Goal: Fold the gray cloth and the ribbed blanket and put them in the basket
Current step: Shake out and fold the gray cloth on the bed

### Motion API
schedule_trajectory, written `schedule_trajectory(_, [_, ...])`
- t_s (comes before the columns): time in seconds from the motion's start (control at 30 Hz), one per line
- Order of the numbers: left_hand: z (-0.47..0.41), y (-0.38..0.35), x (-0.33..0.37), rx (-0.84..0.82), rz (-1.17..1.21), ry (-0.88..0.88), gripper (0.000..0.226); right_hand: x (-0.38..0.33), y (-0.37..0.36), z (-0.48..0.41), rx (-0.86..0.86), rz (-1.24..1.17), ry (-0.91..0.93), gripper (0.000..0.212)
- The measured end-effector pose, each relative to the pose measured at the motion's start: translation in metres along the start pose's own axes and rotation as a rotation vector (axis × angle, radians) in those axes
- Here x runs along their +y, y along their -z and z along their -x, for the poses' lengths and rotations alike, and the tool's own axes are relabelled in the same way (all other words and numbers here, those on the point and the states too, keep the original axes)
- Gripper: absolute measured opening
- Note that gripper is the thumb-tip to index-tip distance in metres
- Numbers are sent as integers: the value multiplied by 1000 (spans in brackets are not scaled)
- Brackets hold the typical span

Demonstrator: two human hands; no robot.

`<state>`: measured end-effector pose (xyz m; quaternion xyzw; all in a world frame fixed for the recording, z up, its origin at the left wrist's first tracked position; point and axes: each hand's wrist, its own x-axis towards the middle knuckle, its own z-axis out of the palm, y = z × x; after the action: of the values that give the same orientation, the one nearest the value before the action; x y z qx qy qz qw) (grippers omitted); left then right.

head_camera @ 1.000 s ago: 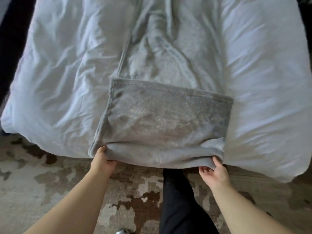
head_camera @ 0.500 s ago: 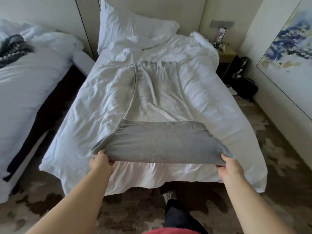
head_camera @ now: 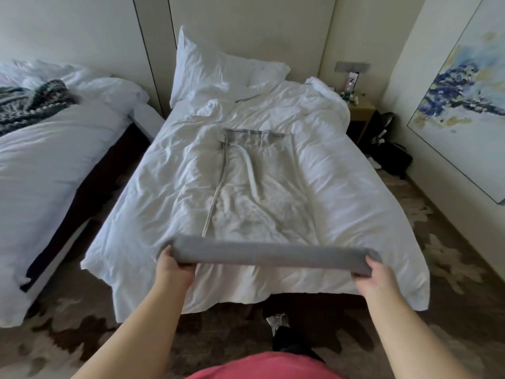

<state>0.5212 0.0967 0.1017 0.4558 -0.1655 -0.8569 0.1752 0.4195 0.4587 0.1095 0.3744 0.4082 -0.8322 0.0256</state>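
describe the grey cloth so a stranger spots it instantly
At the central white bed's foot, the left hand and right hand hold a folded plain grey cloth by its ends. Only it is held up; the paler blanket behind lies flat.

Free to pass above the white duvet (head_camera: 328,192) up to the pillow (head_camera: 218,75), over only wrinkles and the flat gray cloth (head_camera: 254,176). Hemmed in left by the second bed (head_camera: 54,160) across a narrow gap (head_camera: 90,192), right by nightstand (head_camera: 362,112) and black bag (head_camera: 395,160).

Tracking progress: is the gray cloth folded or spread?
Folded: the gray cloth is a narrow bundle, left hand and right hand gripping its ends.
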Motion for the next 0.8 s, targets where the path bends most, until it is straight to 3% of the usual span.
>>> schedule_trajectory(0.07, [5,-13,8,-78,138,-17,28,-19,-17,8,-100,-71,111,21])
schedule_trajectory(0.17, [13,-12,8,-93,123,-67,33,-22,-17,13,-132,-69,186,38])
schedule_trajectory(0.33, [14,19,-5,76,28,-88,36,17,33,9,46,-43,49,45])
schedule_trajectory(0.4, [12,29,-8,62,-47,-98,35,26,47,10,128,-52,9,46])
schedule_trajectory(0.57, [12,35,-9,188,-19,-54,53,33,57,15,132,-28,-23,44])
schedule_trajectory(0.7, [8,21,-7,187,-9,-49,47,29,54,8,82,-25,-44,27])
schedule_trajectory(0.8, [-2,6,-8,168,-13,-50,22,22,42,-4,66,-20,-39,29])
